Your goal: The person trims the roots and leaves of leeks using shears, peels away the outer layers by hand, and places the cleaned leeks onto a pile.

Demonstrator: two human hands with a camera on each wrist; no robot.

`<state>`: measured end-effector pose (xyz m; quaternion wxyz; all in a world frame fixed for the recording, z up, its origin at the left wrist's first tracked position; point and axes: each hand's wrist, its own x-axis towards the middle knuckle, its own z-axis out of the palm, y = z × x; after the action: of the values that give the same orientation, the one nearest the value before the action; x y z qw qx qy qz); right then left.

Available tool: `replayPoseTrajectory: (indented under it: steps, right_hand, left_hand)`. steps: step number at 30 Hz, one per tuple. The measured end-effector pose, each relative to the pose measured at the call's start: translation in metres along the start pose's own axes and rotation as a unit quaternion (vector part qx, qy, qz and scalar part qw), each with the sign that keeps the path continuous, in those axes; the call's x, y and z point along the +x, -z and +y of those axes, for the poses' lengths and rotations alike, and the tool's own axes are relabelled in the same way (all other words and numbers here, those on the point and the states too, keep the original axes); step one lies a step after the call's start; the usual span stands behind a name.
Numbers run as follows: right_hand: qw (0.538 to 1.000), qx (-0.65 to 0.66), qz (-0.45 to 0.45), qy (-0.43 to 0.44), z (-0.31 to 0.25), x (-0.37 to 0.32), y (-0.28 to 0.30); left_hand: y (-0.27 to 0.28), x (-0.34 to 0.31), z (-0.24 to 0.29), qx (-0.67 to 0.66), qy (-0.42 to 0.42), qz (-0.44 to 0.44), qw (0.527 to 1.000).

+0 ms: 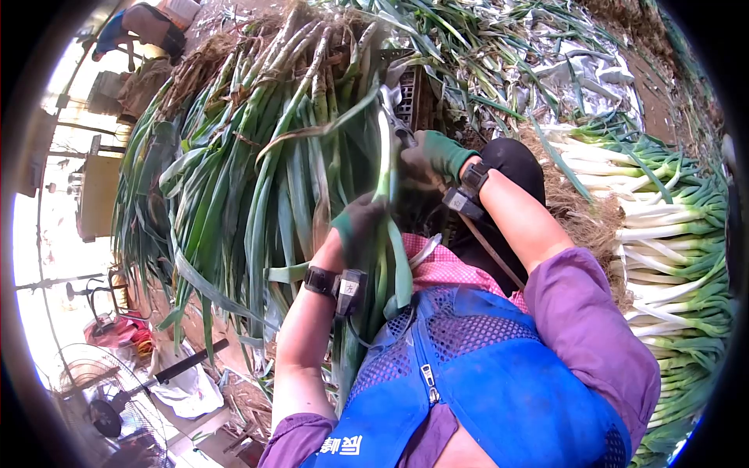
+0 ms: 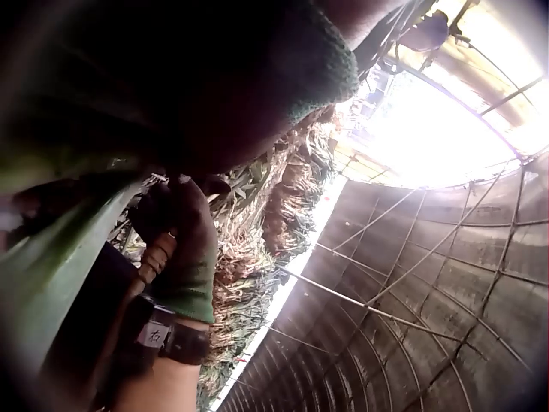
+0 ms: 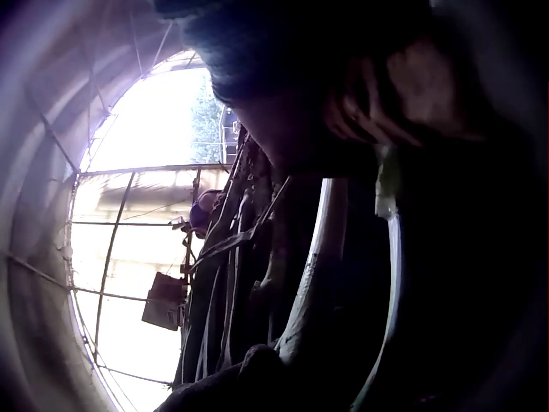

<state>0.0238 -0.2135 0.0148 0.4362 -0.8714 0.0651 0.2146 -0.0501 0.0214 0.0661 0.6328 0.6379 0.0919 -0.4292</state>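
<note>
My gloved left hand [image 1: 360, 222] grips a leek [image 1: 385, 156] by its green part, with the white end pointing up and leaves hanging below. Close beside the white end, my gloved right hand [image 1: 437, 156] curls round a dark tool, whose exact shape is unclear. A thin brown hose or rod [image 1: 493, 251] runs down from that hand. In the left wrist view, the right hand [image 2: 190, 249] has the brown length [image 2: 154, 260] against its palm. The right wrist view is mostly dark; a pale stalk [image 3: 313, 270] shows below the hand.
Untrimmed leeks [image 1: 234, 164] are heaped on the left. Pale leeks [image 1: 663, 226] with roots lie in rows on the right. Behind the hands stands a dark crate [image 1: 413, 97]. A fan [image 1: 105, 417] is at lower left, and a person [image 1: 144, 30] bends at upper left.
</note>
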Motion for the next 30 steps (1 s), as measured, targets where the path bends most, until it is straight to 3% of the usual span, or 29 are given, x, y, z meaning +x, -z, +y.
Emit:
replayPoseTrajectory:
  steps: [4, 6, 9, 12, 13, 15, 21, 24, 26, 28, 29, 30]
  right_hand:
    - [0.998, -0.052, 0.013, 0.028, -0.003, 0.009, 0.002]
    - [0.999, -0.05, 0.0, 0.002, -0.009, 0.004, 0.006]
    - [0.992, -0.121, -0.002, 0.029, -0.014, -0.008, 0.0]
    - [0.997, -0.058, -0.043, -0.018, 0.007, 0.0, -0.002]
    - [0.998, -0.049, -0.012, -0.035, 0.009, 0.002, 0.0]
    - [0.996, -0.031, 0.051, -0.071, 0.013, 0.003, 0.0]
    - [0.998, -0.023, -0.021, -0.048, 0.009, -0.008, 0.002]
    - [0.997, -0.031, 0.046, -0.055, 0.012, -0.014, 0.002]
    - [0.987, 0.145, 0.05, -0.043, 0.034, 0.002, 0.001]
    - [0.972, 0.213, 0.088, -0.039, 0.042, 0.014, 0.01]
    - [0.979, 0.161, 0.119, -0.033, 0.045, 0.018, 0.018]
    - [0.967, 0.231, 0.091, -0.06, 0.021, -0.006, 0.03]
  left_hand:
    - [0.015, 0.025, -0.029, 0.182, -0.028, 0.066, 0.981]
    - [0.018, 0.026, -0.036, 0.279, -0.07, 0.063, 0.956]
    - [0.011, 0.017, -0.034, 0.386, -0.076, 0.049, 0.918]
    - [0.02, 0.016, -0.04, 0.257, -0.07, -0.014, 0.964]
    - [0.012, -0.001, -0.023, 0.249, -0.073, -0.034, 0.965]
    - [0.004, -0.018, -0.016, 0.183, -0.063, -0.018, 0.981]
    - [0.005, -0.022, -0.005, 0.108, -0.003, 0.005, 0.994]
    - [0.01, -0.018, -0.012, 0.11, 0.003, 0.05, 0.993]
    - [0.024, 0.004, -0.037, 0.197, -0.029, 0.095, 0.975]
    - [0.023, 0.007, -0.044, 0.339, -0.128, 0.128, 0.923]
    - [0.022, -0.001, -0.041, 0.393, -0.138, 0.128, 0.9]
    - [0.017, -0.009, -0.023, 0.428, -0.17, 0.162, 0.873]
